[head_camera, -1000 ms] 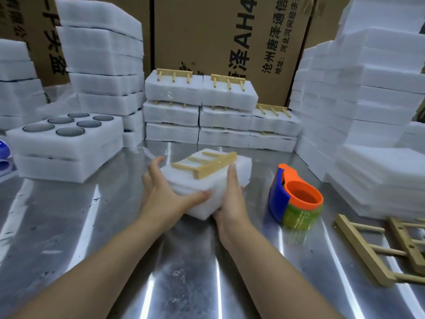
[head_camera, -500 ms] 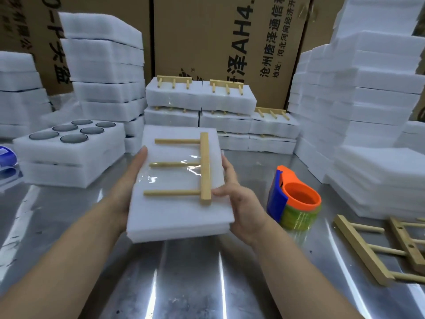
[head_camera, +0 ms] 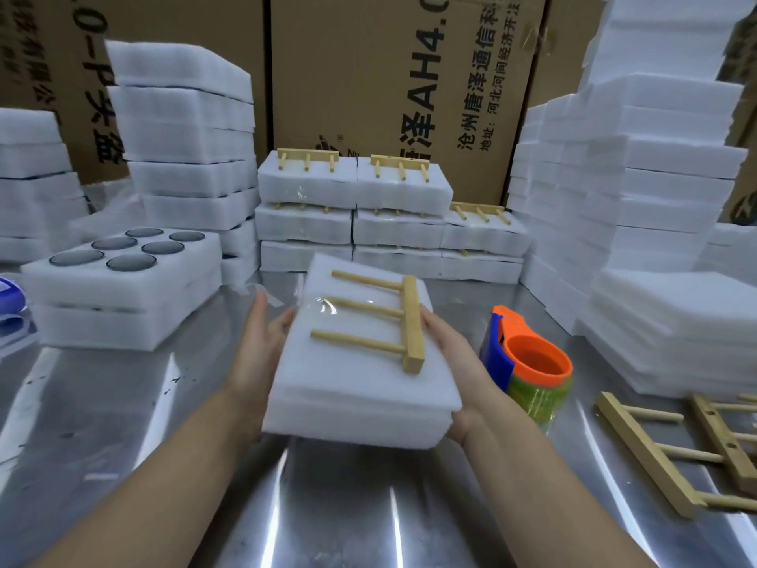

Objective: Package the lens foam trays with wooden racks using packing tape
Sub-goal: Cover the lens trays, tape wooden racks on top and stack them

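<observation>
I hold a white foam tray package (head_camera: pixel 356 387) above the metal table (head_camera: pixel 102 424), tilted slightly. A wooden rack (head_camera: pixel 411 321) with three pegs lies on its top under clear tape. My left hand (head_camera: pixel 258 354) presses its left side with straight fingers, thumb standing free. My right hand (head_camera: pixel 454 362) lies along its right side beside the rack's bar. An orange and blue tape dispenser (head_camera: pixel 532 366) stands on the table just right of my right hand.
Finished packages with racks (head_camera: pixel 352 190) are stacked at the back centre. A foam tray holding several lenses (head_camera: pixel 123 280) sits at left. Tall foam stacks (head_camera: pixel 655 198) line the right, more (head_camera: pixel 184 137) the left. Loose wooden racks (head_camera: pixel 655 448) lie at right. Cardboard boxes (head_camera: pixel 389 75) stand behind.
The package went from lying edge-on in my hands to rack side up, then moved forward and turned a little. My right hand slid along its right side.
</observation>
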